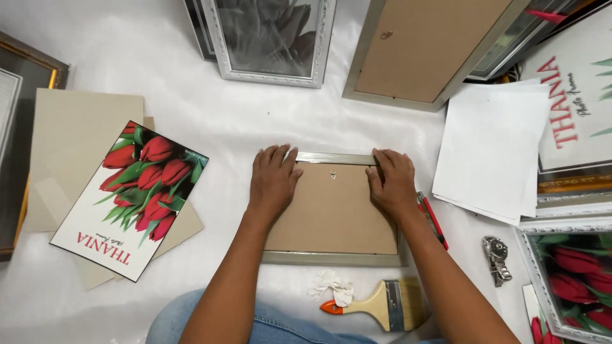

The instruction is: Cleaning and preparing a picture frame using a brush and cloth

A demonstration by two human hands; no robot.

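— Where do you stand with the frame (331, 210)?

— It lies face down on the white sheet (210, 108) just in front of your knees, brown backing board up, and the board looks seated inside the silver rim. Your left hand (273, 178) lies flat on the board's left side, fingers spread and reaching the top edge. Your right hand (390, 181) presses the right side, fingers close together with the tips on the top rail.

— So what's done and what's left?

— The backing is in and the small hanger (333, 172) shows near the top. Whether the tabs along the edges are bent down is something I can't make out; your palms cover both sides, so the fastening may be unfinished.

— Anything else you can't see?

— The glass and whatever picture sits inside are hidden underneath. The red-handled tool (433, 220) beside your right wrist is half covered. The brush (382, 306) and the wad of white cloth (333, 286) lie near your lap, and the tulip print (131, 197) sits well off to your left. The frames along the far edge are cut off.
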